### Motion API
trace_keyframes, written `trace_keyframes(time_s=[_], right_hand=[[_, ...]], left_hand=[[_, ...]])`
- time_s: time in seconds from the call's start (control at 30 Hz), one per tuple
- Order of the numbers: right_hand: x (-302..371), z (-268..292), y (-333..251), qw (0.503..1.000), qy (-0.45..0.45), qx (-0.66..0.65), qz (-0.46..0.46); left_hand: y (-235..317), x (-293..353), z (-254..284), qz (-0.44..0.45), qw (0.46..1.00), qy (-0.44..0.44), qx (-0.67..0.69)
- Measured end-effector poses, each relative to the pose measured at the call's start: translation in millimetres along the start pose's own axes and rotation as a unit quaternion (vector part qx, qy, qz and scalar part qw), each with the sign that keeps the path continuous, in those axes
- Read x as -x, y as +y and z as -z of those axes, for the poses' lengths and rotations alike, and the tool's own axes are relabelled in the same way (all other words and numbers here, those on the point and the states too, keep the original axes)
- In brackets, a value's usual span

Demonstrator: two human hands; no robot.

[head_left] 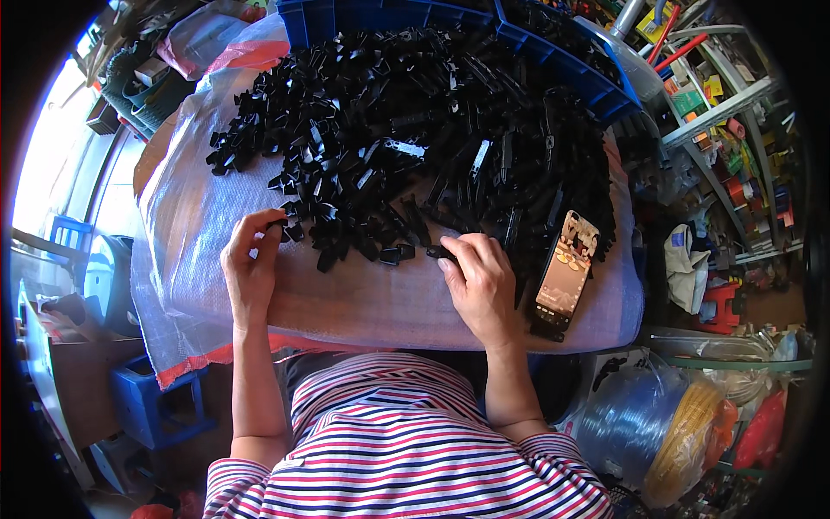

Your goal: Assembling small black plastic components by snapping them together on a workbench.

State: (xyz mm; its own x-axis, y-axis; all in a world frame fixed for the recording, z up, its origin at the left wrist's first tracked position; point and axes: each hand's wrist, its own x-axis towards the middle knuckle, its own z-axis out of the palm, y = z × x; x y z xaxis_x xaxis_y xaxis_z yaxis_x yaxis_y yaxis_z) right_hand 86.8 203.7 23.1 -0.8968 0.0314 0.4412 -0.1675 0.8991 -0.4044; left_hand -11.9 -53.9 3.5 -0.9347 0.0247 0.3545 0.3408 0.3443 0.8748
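A large heap of small black plastic parts (346, 130) covers the far side of the work surface. At the heap's near left edge, my left hand (249, 264) has thumb and fingers pinched on a small black plastic piece (278, 224). My right hand (484, 281), farther right along the same edge, grips another black plastic piece (439, 253) between thumb and fingertips. A short, shiny black part (397, 254) lies between the two hands, closer to the right one. My fingers partly cover both held pieces, so their full shapes are hidden.
A white woven sheet (186, 251) with a red edge drapes over the surface. Right of my right hand leans a lit phone (564, 272). Blue crates (389, 17) stand behind the heap. A blue stool (156, 402) is at left, wrapped tubing coils (640, 424) at right.
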Motion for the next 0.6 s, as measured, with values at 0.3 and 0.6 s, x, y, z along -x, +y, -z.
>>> trace_keyframes(time_s=[0.3,0.6], right_hand=[[0.9,-1.5,1.1,1.0,0.001,-0.001,-0.002],[-0.1,1.2,0.1,1.0,-0.003,-0.005,0.0]], left_hand=[[-0.8,1.8,1.4,0.083,0.995,-0.02,0.052],[-1.4,1.3,-0.1,0.06,0.997,-0.018,0.054]])
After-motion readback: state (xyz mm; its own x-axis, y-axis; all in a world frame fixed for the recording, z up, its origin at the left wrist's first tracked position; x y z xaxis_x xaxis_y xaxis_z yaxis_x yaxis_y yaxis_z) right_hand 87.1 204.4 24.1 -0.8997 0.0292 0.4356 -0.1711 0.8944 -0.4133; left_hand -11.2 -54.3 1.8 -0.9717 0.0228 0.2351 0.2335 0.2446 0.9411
